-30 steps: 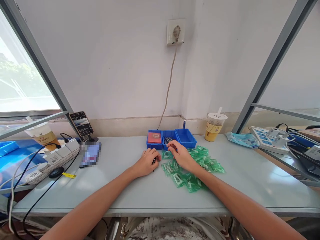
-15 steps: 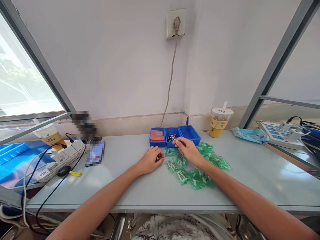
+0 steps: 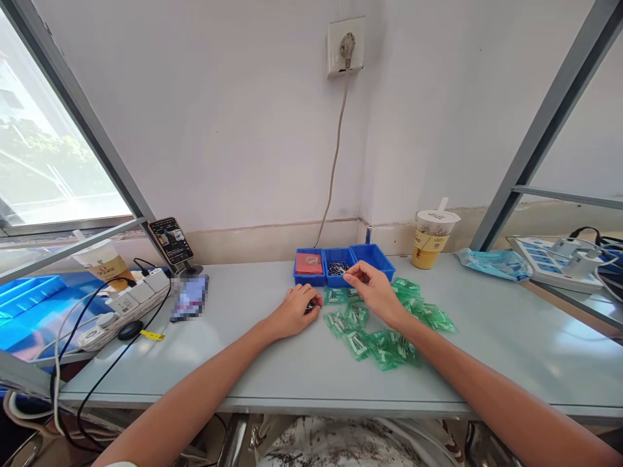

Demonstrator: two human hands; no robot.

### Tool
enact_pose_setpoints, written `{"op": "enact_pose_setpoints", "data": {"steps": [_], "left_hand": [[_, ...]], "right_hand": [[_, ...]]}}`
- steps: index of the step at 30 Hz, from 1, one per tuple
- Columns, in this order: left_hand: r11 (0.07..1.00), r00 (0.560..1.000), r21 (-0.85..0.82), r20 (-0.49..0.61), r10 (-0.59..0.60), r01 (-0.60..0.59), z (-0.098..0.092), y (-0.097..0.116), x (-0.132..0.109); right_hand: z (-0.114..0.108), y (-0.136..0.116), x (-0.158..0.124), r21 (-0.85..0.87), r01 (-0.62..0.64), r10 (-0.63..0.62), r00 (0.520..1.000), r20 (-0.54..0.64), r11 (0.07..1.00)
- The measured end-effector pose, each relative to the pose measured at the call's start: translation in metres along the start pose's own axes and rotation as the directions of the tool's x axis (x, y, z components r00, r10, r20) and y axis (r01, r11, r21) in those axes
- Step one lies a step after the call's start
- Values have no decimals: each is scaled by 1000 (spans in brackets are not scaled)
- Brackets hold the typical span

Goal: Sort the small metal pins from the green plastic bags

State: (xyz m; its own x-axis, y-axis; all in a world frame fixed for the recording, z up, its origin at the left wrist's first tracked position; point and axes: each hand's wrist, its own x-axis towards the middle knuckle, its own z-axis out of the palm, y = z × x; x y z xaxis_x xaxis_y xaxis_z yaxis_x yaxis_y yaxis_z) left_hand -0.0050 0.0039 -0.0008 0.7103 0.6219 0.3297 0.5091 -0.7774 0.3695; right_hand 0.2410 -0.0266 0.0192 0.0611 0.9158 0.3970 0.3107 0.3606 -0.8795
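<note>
My left hand (image 3: 294, 312) rests on the grey table (image 3: 253, 350) with its fingers curled round small dark metal parts that I cannot name. My right hand (image 3: 374, 290) hovers just in front of the middle blue bin (image 3: 337, 272), thumb and forefinger pinched on something too small to make out. That bin holds small dark parts. The left bin (image 3: 308, 266) holds a red item, and the right bin (image 3: 374, 257) looks bare. Several small green plastic bags (image 3: 384, 324) lie scattered under and beside my right wrist.
A lidded drink cup (image 3: 431, 239) stands right of the bins. A phone on a stand (image 3: 172, 241), a power strip (image 3: 127, 305) with cables and another cup (image 3: 98, 263) sit at the left. A blue packet (image 3: 489, 263) lies at the right. A wall socket (image 3: 345, 47) hangs above.
My right hand has moved slightly toward the middle bin, still pinched. The left hand stays curled on the table. The view has shifted a little.
</note>
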Motion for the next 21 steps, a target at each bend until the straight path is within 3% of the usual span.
{"op": "enact_pose_setpoints", "data": {"steps": [4, 8, 13, 18, 21], "left_hand": [[1000, 1000, 0, -7, -11, 11, 2, -2, 0], [1000, 1000, 2, -8, -2, 2, 2, -2, -1], [1000, 1000, 2, -7, -5, 5, 1, -1, -1], [1000, 1000, 6, -13, -1, 2, 3, -2, 1], [1000, 1000, 11, -16, 9, -8, 4, -3, 2]], "right_hand": [[0, 4, 1, 243, -163, 143, 985, 98, 956], [2, 6, 1, 384, -185, 139, 980, 144, 905], [3, 5, 0, 210, -146, 134, 988, 72, 967], [3, 5, -1, -57, 51, -52, 999, -14, 997], [4, 4, -1, -63, 57, -58, 998, -7, 996]]}}
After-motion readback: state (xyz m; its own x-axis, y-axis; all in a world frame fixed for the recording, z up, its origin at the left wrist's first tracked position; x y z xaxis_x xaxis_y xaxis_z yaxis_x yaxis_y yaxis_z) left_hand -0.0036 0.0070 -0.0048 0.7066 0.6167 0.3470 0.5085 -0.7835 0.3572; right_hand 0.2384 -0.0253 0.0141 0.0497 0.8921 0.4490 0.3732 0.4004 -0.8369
